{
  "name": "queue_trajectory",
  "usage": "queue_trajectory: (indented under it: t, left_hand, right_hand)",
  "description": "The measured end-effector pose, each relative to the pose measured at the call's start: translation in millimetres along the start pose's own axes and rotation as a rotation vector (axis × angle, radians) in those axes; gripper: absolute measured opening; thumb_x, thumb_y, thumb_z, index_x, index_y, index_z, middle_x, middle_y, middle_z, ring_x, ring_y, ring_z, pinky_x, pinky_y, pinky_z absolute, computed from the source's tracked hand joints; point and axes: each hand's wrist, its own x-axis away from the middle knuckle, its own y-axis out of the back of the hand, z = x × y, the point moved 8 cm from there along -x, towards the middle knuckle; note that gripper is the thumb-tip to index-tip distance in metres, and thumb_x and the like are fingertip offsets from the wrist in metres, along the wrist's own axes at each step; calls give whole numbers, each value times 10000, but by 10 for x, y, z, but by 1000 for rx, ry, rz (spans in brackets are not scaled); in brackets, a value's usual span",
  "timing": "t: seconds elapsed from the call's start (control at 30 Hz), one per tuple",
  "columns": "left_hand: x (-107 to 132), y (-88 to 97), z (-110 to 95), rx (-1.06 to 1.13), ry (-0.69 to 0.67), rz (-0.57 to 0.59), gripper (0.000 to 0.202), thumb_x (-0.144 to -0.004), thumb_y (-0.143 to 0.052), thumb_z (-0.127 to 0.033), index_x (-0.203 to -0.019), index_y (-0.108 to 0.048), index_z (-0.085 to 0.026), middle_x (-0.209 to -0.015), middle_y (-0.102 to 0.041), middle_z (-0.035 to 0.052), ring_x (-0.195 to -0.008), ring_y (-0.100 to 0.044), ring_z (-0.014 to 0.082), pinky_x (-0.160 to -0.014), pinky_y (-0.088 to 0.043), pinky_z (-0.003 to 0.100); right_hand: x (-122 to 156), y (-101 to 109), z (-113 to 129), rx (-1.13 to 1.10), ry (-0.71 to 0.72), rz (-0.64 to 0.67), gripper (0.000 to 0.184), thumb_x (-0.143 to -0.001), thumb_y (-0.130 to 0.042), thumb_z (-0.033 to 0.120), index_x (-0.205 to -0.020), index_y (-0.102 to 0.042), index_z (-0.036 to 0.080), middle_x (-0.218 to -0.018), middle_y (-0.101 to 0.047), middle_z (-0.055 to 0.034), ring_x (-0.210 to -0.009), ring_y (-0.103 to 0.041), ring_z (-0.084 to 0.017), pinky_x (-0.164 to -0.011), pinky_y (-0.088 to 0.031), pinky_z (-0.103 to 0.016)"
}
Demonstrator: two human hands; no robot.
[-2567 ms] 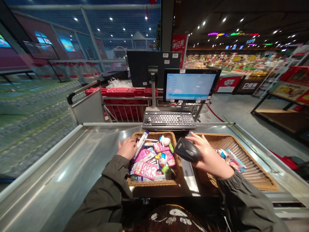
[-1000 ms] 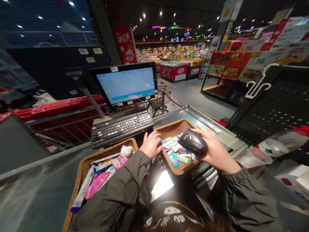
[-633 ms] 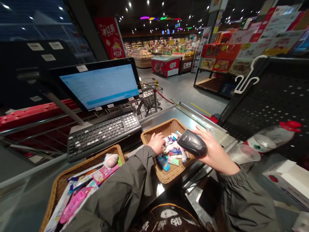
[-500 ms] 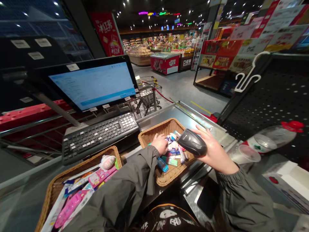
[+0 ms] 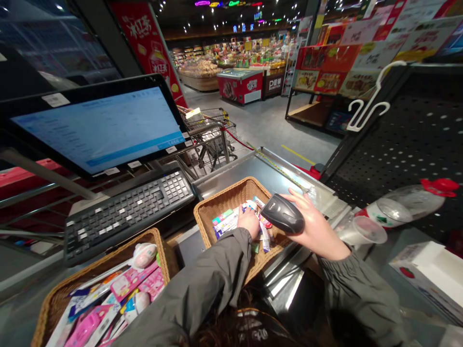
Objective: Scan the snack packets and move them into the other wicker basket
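Note:
My right hand (image 5: 313, 226) grips a black barcode scanner (image 5: 282, 213) and holds it above the right wicker basket (image 5: 217, 201). My left hand (image 5: 249, 220) reaches down into that basket among several small packets (image 5: 226, 220); its fingers are curled and hidden among them. Whether they hold anything I cannot make out. A second wicker basket (image 5: 58, 299) full of pink packets and small toys sits at the lower left.
A black keyboard (image 5: 126, 207) and a lit monitor (image 5: 97, 127) stand behind the baskets on the steel checkout counter (image 5: 253, 168). A clear cup (image 5: 356, 231), a lying bottle with a red cap (image 5: 408, 202) and a white box (image 5: 430, 270) are at the right. Shopping trolleys (image 5: 210, 135) stand beyond.
My left hand left the left basket and went into the right basket, and has sunk deeper among the packets. My view turned right. The scanner stayed in my right hand.

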Motion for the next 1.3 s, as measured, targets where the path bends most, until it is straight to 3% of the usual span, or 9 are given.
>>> queue_trajectory:
  t: [0.2, 0.3, 0.43, 0.5, 0.63, 0.8, 1.3]
  left_hand:
    - [-61, -39, 333, -77, 209, -9, 268, -838, -481, -217, -985, -706, -217, -1099, -688, 110, -1124, -569, 307, -1151, -198, 610]
    - [-71, 59, 442, -73, 245, -26, 258, -818, -513, -237, -983, -710, -212, -1098, -698, 119, -1121, -578, 312, -1136, -212, 621]
    - [-8, 384, 505, -48, 226, -74, 247, -740, -609, -246, -957, -717, -203, -1155, -681, 119, -1194, -537, 323, -1153, -137, 640]
    - [84, 596, 549, -33, 224, -107, 209, -764, -587, -229, -927, -718, -219, -1223, -660, 91, -1252, -501, 305, -1149, -142, 648]
    - [364, 1005, 654, -17, 221, -184, 164, -814, -558, -221, -782, -717, -248, -1331, -613, 8, -1353, -408, 292, -1140, -142, 666]
    - [730, 1354, 712, -24, 189, -322, 140, -829, -607, -247, -741, -716, -253, -1361, -596, -4, -1383, -371, 298, -1142, -100, 674]
    - [1354, 1590, 963, 126, 295, -381, 155, -870, -549, -227, -784, -678, -225, -1361, -586, 26, -1385, -378, 280, -1114, -176, 657]
  right_hand:
    - [12, 4, -34, -15, -13, -7, 554, -796, -652, 299, -1327, -497, 272, -1418, -515, -100, -1437, -305, -369, -1161, -186, -654]
    - [23, 17, -30, -10, -13, -18, 557, -797, -652, 306, -1329, -491, 270, -1406, -526, -101, -1436, -309, -370, -1164, -188, -650]
    - [42, 40, -28, 6, -15, -29, 568, -798, -655, 324, -1332, -472, 256, -1412, -522, -108, -1438, -303, -374, -1167, -194, -649]
    - [51, 52, -15, 10, -7, -42, 576, -793, -652, 310, -1333, -463, 248, -1416, -518, -112, -1437, -305, -375, -1172, -185, -648]
    - [61, 75, 51, 4, 26, -83, 582, -786, -647, 297, -1333, -459, 239, -1415, -521, -124, -1434, -311, -372, -1174, -181, -644]
    - [34, 37, 165, 27, 59, -73, 607, -773, -641, 271, -1345, -442, 244, -1423, -512, -122, -1439, -300, -373, -1171, -183, -648]
    - [37, -19, 527, 38, 134, -73, 619, -737, -618, 204, -1338, -473, 234, -1423, -505, -120, -1436, -305, -374, -1156, -193, -662]
